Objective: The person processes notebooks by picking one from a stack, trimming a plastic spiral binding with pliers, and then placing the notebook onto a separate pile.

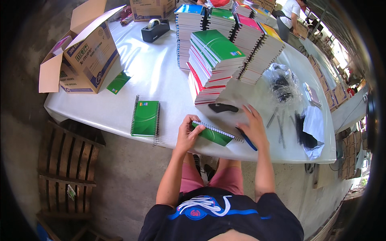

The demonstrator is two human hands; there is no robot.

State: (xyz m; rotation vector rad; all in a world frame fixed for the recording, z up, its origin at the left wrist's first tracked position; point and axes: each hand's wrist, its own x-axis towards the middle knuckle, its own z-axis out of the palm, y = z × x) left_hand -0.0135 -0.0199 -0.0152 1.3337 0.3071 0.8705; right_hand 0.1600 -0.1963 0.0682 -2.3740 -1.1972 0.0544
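My left hand is closed on one end of a green spiral notebook, thumb on top. The notebook tilts at the table's near edge, its coil uppermost and the coil's loose end sticking out to the right. My right hand is open, fingers stretched, beside that coil end. Close under its thumb lies a tool with a dark blue handle, which looks like pliers; whether the hand touches it I cannot tell. A curved black object, its kind unclear, lies beyond the notebook. Another green spiral notebook lies flat to the left.
A tall stack of unbound green-covered books stands ahead, before several piles of coil-bound notebooks. Loose coils and a clear plastic bag lie right. An open carton, a tape dispenser and a green cover sit left.
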